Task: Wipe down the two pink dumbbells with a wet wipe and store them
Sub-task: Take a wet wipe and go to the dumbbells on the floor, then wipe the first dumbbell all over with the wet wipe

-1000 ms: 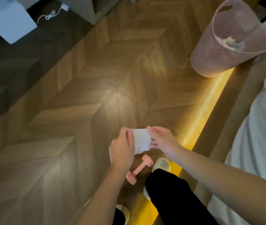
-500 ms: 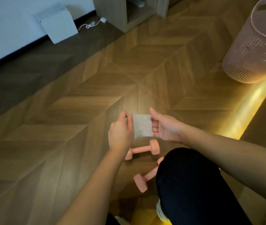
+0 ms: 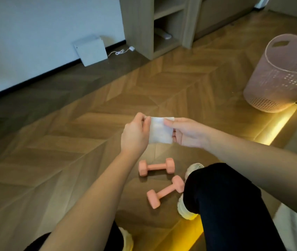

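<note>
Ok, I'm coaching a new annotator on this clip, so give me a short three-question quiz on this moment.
1. True or false: the left hand and the right hand both pinch the wet wipe.
2. Where are the far dumbbell and the near dumbbell?
A) both in the hands
B) both on the floor, apart from the hands
C) one in a hand, one on the floor
3. How many dumbbells does the wet wipe touch?

Key: 1 true; 2 B; 3 zero.
</note>
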`<state>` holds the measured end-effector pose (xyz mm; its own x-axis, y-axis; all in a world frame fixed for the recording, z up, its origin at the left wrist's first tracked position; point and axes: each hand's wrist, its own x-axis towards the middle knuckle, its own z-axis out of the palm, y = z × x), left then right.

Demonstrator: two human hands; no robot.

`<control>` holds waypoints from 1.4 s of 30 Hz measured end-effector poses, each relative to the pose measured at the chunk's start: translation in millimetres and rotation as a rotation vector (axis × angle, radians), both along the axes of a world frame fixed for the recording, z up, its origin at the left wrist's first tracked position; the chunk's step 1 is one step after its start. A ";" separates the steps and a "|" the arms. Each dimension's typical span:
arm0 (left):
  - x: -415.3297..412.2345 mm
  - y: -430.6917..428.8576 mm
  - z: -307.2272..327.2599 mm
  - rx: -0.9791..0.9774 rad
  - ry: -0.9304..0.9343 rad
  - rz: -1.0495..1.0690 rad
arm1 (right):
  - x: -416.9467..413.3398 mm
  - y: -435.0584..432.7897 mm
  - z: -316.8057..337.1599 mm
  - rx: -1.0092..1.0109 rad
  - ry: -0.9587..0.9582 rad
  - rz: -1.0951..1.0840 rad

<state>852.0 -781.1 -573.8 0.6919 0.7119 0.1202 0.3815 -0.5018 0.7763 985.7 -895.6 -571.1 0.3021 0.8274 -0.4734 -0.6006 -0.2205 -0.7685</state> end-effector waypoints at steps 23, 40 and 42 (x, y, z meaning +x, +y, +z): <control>88.2 23.3 -379.3 -0.150 0.969 -0.855 | 108.0 21.7 -319.7 -0.598 -0.092 -0.065; -28.9 108.4 -88.4 -0.274 0.372 -0.219 | 4.2 104.1 -31.9 -0.021 -0.806 0.280; -56.5 108.8 -42.0 -0.242 0.300 -0.165 | -21.7 105.2 4.9 0.109 -0.859 0.305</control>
<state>795.5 -672.3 -615.8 0.7778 0.5716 -0.2613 0.5385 -0.3918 0.7460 964.0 -790.4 -566.2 0.2755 0.9559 -0.1013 0.2589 -0.1753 -0.9498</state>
